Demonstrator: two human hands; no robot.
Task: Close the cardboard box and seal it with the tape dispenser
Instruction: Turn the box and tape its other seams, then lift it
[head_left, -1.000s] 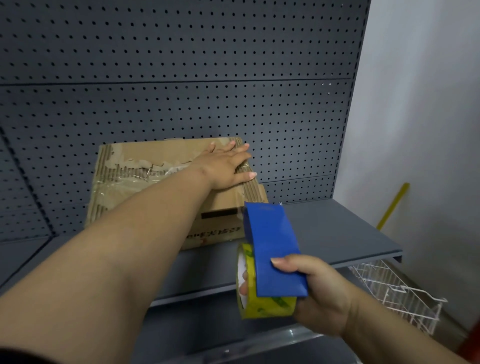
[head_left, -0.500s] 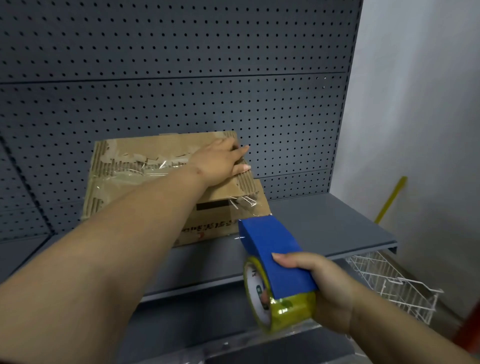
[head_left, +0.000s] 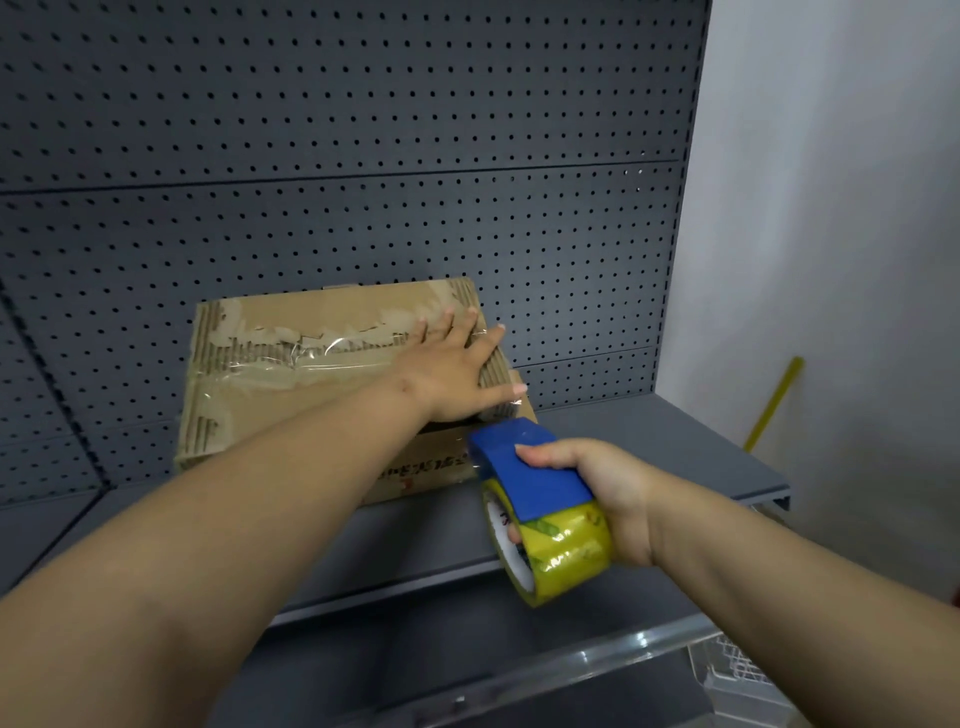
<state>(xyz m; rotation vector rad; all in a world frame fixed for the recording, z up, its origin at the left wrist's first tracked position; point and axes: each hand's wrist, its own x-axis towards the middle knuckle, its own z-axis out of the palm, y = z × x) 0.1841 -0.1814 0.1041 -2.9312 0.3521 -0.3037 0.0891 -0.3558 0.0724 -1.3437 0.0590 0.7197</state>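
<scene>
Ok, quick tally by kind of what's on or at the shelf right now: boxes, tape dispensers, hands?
Cardboard box: 1
Tape dispenser: 1
Hands: 2, left hand flat on the box, right hand gripping the dispenser
Total: 4

cardboard box (head_left: 291, 384): 1 | tape dispenser (head_left: 535, 478): 1 | hands: 2 – left hand (head_left: 452, 374), right hand (head_left: 608, 493)

Worn brown cardboard box (head_left: 311, 374): front face mostly hidden behind left forearm, its print too blurred to read. Right hand (head_left: 608, 493) fingers hidden under blue-handled tape dispenser w/ yellow roll (head_left: 540, 499). White wire basket (head_left: 737, 670) cut off bottom right.
</scene>
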